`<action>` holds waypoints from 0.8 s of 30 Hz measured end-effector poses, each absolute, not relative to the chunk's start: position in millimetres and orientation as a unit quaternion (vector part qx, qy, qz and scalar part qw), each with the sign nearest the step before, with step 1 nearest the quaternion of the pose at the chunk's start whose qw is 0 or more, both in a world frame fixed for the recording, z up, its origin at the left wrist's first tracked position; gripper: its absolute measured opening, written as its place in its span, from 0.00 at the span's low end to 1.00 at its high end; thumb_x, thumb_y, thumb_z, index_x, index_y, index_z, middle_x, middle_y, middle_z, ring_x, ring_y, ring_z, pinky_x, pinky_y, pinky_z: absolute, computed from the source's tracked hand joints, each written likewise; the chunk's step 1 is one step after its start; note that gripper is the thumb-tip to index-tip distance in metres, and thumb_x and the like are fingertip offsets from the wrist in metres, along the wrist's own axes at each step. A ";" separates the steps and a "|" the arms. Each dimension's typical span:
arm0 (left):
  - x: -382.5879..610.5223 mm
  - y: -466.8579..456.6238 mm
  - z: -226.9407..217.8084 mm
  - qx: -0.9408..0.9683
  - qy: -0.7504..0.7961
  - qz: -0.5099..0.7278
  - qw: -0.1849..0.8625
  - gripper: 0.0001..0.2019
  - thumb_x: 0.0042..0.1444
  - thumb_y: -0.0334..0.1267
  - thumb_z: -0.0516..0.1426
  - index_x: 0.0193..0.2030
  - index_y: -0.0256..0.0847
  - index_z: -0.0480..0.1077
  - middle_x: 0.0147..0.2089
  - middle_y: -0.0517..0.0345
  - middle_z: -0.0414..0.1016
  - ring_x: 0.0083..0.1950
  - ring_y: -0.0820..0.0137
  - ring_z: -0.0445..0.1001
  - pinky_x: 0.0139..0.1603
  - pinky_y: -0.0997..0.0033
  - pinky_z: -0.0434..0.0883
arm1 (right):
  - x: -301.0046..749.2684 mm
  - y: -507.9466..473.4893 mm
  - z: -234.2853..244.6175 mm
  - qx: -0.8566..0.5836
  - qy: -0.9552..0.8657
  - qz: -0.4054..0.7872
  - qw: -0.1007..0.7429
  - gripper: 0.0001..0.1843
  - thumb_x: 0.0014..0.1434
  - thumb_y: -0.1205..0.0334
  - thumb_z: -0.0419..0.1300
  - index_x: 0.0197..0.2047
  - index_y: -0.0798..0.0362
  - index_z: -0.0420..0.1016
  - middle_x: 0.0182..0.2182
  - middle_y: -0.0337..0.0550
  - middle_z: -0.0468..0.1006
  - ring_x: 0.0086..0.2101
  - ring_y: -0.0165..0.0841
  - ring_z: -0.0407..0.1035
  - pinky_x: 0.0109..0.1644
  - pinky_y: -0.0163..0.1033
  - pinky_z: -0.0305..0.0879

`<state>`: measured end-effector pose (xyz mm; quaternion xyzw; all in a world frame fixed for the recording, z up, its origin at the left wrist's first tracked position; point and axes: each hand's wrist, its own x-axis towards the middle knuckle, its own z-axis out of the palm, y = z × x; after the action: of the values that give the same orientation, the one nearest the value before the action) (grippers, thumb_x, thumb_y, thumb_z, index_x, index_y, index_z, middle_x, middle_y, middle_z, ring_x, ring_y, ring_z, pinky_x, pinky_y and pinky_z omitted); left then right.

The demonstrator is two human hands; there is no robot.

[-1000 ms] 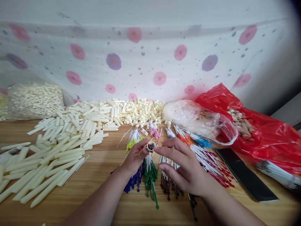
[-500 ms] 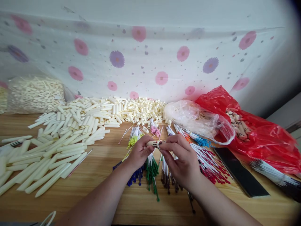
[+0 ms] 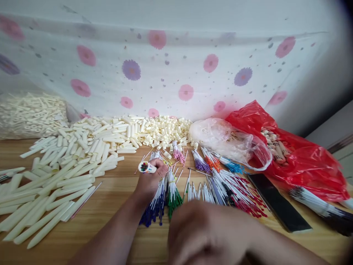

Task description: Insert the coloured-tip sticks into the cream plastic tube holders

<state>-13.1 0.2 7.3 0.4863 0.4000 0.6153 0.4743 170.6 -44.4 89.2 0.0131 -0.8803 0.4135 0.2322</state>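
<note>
My left hand (image 3: 154, 179) is closed around a cream slotted pen barrel (image 3: 147, 168), its round end facing me with several coloured tips showing inside. My right hand (image 3: 200, 232) is low in front, smeared by motion, and its fingers are hidden. It covers part of a bundle of thin pen refills (image 3: 205, 191). Dark blue refills (image 3: 154, 209) and green refills (image 3: 174, 197) lie just beyond my left hand. Red refills (image 3: 248, 200), purple refills (image 3: 201, 163), orange refills (image 3: 214, 162) and pink refills (image 3: 178, 154) are spread around.
Cream pen tubes (image 3: 66, 184) cover the left side. Small slotted collars (image 3: 171, 129) are heaped at the back. A clear bag (image 3: 228, 138), a red bag (image 3: 309, 158), a black flat bar (image 3: 278, 202) and black-tipped refills (image 3: 320, 209) lie right. A full bag (image 3: 33, 116) stands far left.
Both hands were together at the pen barrel. My left hand has moved left, turning the barrel's end toward me; my right hand has left it and come down nearer to me. The view shifted slightly.
</note>
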 end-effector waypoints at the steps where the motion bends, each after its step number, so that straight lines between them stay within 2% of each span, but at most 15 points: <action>1: -14.4 1.5 6.2 0.482 0.419 0.617 0.459 0.20 0.46 0.51 0.63 0.21 0.40 0.61 0.20 0.65 0.57 0.24 0.75 0.55 0.26 0.73 0.56 | 177.8 -28.3 86.5 -0.026 -0.879 0.407 0.248 0.09 0.61 0.60 0.58 0.33 0.53 0.76 0.28 0.40 0.78 0.31 0.26 0.73 0.39 0.29 0.68; 4: -16.8 4.5 2.0 0.481 0.446 0.619 0.431 0.17 0.49 0.47 0.62 0.21 0.39 0.61 0.21 0.66 0.57 0.24 0.76 0.55 0.26 0.73 0.56 | 207.7 29.2 76.2 -0.280 -0.872 0.288 0.280 0.08 0.60 0.62 0.57 0.33 0.55 0.76 0.29 0.43 0.79 0.31 0.29 0.72 0.36 0.32 0.67; 6: -17.3 5.9 -0.6 0.492 0.457 0.611 0.419 0.17 0.49 0.45 0.61 0.20 0.39 0.60 0.20 0.66 0.56 0.24 0.76 0.55 0.26 0.73 0.55 | 223.3 66.6 68.9 -0.463 -0.834 0.163 0.251 0.10 0.61 0.63 0.55 0.36 0.55 0.77 0.32 0.44 0.79 0.33 0.30 0.72 0.37 0.33 0.66; 7: -17.4 6.5 -1.7 0.499 0.463 0.604 0.415 0.17 0.50 0.44 0.61 0.20 0.39 0.60 0.20 0.66 0.56 0.24 0.76 0.55 0.26 0.73 0.55 | 227.4 83.1 65.4 -0.503 -0.832 0.110 0.207 0.12 0.62 0.63 0.53 0.39 0.55 0.77 0.35 0.44 0.80 0.36 0.31 0.72 0.40 0.33 0.65; 10: -18.0 7.7 -3.8 0.510 0.475 0.591 0.407 0.17 0.51 0.44 0.60 0.20 0.40 0.59 0.19 0.66 0.56 0.23 0.75 0.56 0.26 0.73 0.55 | 224.5 121.9 55.9 -0.526 -0.844 0.037 0.103 0.13 0.61 0.65 0.52 0.43 0.54 0.78 0.42 0.46 0.79 0.42 0.34 0.72 0.46 0.33 0.63; 15: -20.9 10.9 -4.8 0.501 0.484 0.597 0.398 0.17 0.50 0.44 0.60 0.19 0.40 0.59 0.18 0.67 0.55 0.23 0.75 0.56 0.26 0.73 0.55 | 197.5 157.0 43.3 -0.522 -0.853 0.003 0.013 0.15 0.59 0.70 0.53 0.46 0.55 0.77 0.45 0.51 0.77 0.45 0.38 0.70 0.48 0.36 0.63; 18: -22.5 12.4 -4.3 0.505 0.491 0.591 0.394 0.17 0.51 0.43 0.60 0.18 0.40 0.58 0.19 0.66 0.56 0.23 0.75 0.56 0.26 0.73 0.55 | 185.3 166.2 40.1 -0.511 -0.859 -0.016 -0.027 0.14 0.57 0.72 0.55 0.44 0.55 0.77 0.46 0.54 0.75 0.49 0.42 0.67 0.48 0.39 0.64; 21: -23.2 12.4 -3.4 0.505 0.489 0.593 0.392 0.17 0.51 0.43 0.59 0.19 0.40 0.59 0.18 0.66 0.56 0.23 0.75 0.55 0.25 0.74 0.55 | 177.2 171.4 39.2 -0.501 -0.864 -0.018 -0.046 0.10 0.58 0.69 0.57 0.43 0.56 0.77 0.46 0.54 0.74 0.50 0.42 0.66 0.50 0.42 0.65; 24: -23.3 11.6 -2.6 0.504 0.495 0.587 0.395 0.17 0.50 0.44 0.60 0.19 0.40 0.59 0.18 0.66 0.56 0.22 0.76 0.55 0.25 0.74 0.55 | 169.6 174.4 38.1 -0.493 -0.868 -0.002 -0.048 0.12 0.63 0.60 0.56 0.47 0.55 0.73 0.47 0.48 0.74 0.47 0.37 0.68 0.51 0.47 0.66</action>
<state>-23.3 11.6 -2.6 0.5044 0.4947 0.5872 0.3951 169.6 174.4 38.1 -0.4934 -0.8685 -0.0016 -0.0478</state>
